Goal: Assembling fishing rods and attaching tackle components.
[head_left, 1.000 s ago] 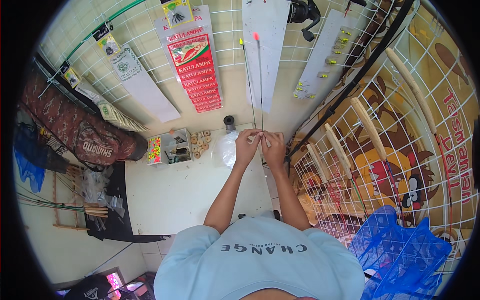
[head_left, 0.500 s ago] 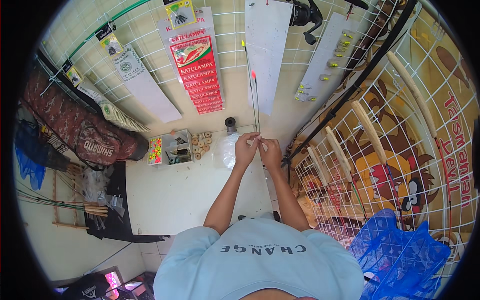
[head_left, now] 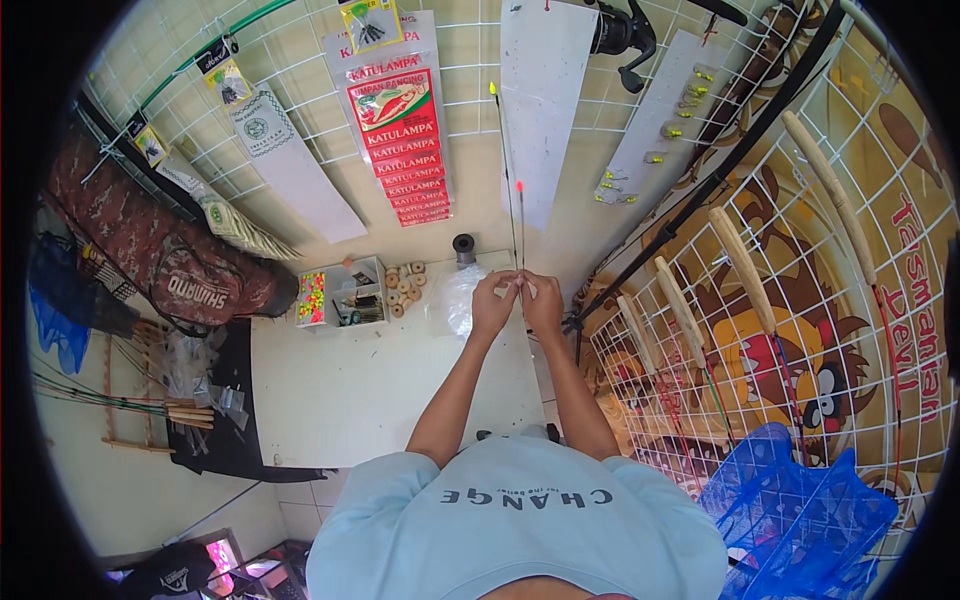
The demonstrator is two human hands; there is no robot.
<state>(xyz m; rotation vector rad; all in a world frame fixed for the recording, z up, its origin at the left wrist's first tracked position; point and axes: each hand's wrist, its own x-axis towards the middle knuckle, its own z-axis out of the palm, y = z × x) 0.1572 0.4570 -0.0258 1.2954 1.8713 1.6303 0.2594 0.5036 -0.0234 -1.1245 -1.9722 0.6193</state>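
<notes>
My left hand (head_left: 494, 303) and my right hand (head_left: 542, 303) meet over the far right part of the white table, fingertips pinched together. Two thin sticks rise from between them: a long dark stick with a yellow tip (head_left: 507, 150) and a shorter stick with a red tip (head_left: 521, 225). Their lower ends are hidden in my fingers, and I cannot tell which hand grips which stick. Beside my left hand lies clear plastic wrap (head_left: 458, 308), with a dark spool (head_left: 463, 247) behind it.
On the white table (head_left: 370, 400) stand an open divided box (head_left: 358, 293) with small parts, a tub of colourful beads (head_left: 312, 298) and several wooden rings (head_left: 404, 287). A wire rack with wooden-handled rods (head_left: 742, 265) and a blue net (head_left: 790, 510) flanks my right. A camouflage bag (head_left: 180, 250) hangs left.
The red-tipped stick has slid down closer to my fingers, while the yellow-tipped one keeps about its height. My hands stay nearly in place; the view has shifted slightly.
</notes>
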